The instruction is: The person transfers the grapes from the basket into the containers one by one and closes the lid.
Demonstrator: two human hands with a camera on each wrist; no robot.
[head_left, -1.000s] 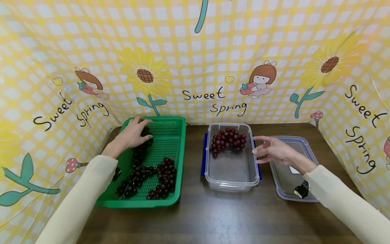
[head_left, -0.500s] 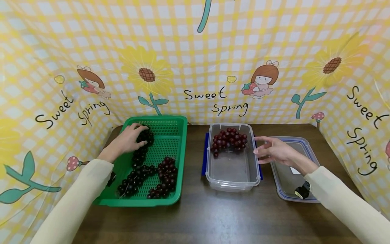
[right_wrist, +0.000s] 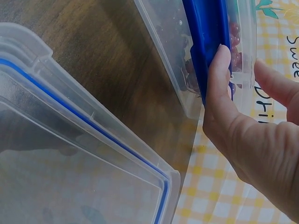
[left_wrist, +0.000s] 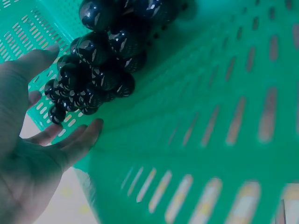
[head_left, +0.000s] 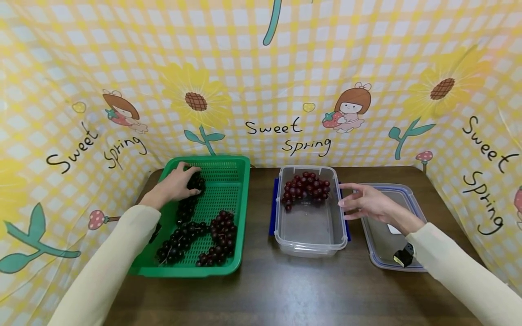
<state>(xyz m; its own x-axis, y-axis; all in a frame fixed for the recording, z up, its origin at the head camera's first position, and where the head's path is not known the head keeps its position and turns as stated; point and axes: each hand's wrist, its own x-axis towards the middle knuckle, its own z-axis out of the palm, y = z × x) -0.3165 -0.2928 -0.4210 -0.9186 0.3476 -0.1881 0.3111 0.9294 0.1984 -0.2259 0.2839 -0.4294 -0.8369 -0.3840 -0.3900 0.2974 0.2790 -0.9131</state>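
In the head view my left hand (head_left: 173, 184) reaches into the back left of a green plastic basket (head_left: 246, 203). Its thumb and fingers are spread about a bunch of dark grapes (left_wrist: 96, 74); in the left wrist view they lie beside the bunch without closing round it. Two more bunches, a dark one (head_left: 177, 244) and a redder one (head_left: 223, 235), lie at the basket's front. My right hand (head_left: 371, 202) has its fingers extended against the right side of a clear plastic container (head_left: 311, 228), by its blue latch (right_wrist: 203, 32). Red grapes (head_left: 306, 188) fill the container's back part.
A clear lid with a blue seal (head_left: 381, 237) lies on the brown wooden table (head_left: 261, 285), right of the container and under my right forearm. Behind the table hangs a yellow checked cloth (head_left: 228, 50), which also rises at both sides.
My left hand has lowered slightly over the dark bunch at the back of the basket, and more of those grapes show. The right hand stays against the container.
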